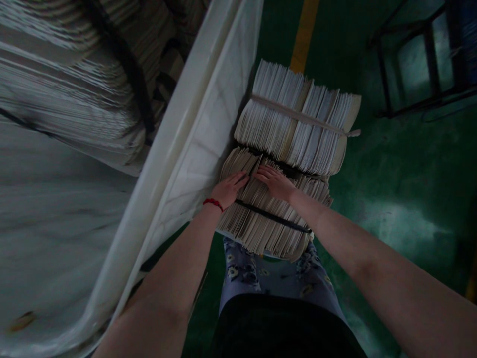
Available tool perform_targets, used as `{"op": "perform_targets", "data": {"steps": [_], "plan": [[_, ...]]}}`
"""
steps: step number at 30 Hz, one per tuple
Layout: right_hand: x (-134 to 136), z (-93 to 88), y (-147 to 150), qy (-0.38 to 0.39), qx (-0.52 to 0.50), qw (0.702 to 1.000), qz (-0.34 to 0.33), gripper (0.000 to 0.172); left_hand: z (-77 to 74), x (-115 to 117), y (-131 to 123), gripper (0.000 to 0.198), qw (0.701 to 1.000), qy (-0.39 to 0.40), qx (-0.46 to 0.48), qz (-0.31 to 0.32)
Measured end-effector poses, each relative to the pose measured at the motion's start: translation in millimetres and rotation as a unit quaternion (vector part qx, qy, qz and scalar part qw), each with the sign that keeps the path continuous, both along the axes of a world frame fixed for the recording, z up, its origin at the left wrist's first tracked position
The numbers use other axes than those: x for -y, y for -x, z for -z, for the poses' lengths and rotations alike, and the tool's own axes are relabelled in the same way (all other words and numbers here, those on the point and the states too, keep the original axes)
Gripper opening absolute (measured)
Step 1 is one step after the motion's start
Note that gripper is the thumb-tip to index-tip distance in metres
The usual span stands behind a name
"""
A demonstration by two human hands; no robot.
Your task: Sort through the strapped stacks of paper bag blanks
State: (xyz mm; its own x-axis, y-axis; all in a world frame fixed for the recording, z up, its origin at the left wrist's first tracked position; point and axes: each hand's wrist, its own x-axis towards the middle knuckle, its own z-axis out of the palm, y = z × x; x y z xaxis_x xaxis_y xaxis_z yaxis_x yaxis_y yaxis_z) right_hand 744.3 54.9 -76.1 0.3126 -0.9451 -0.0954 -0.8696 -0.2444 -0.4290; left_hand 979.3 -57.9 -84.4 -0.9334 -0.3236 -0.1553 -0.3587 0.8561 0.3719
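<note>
Two bundles of flat paper pieces stand on edge below me. The nearer bundle (268, 219) is greyish and bound by a black band. The farther bundle (298, 119) is whiter and tied with a pale strap. My left hand (228, 189), with a red cord at the wrist, lies on top of the nearer bundle with its fingers pressed among the sheets. My right hand (275, 181) lies beside it on the same bundle, fingers stretched flat over the sheet edges. Neither hand lifts anything.
A white table (194, 139) runs along the left, with large stacks of paper (74, 89) on it. The floor is green with a yellow line (304, 30). A dark metal frame (421, 64) stands at the upper right. My flowered trousers (272, 273) show below the bundle.
</note>
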Motion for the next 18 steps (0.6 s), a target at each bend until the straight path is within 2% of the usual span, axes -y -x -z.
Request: {"op": "perform_targets", "data": {"steps": [13, 18], "plan": [[13.0, -21.4, -27.8, 0.043, -0.155, 0.987, 0.028, 0.035, -7.6, 8.7, 9.6, 0.049, 0.999, 0.03, 0.007, -0.01], [26.1, -26.6, -27.4, 0.063, -0.138, 0.988, -0.034, 0.029, -5.1, 6.6, 9.6, 0.049, 1.0, 0.011, -0.005, -0.026]]}}
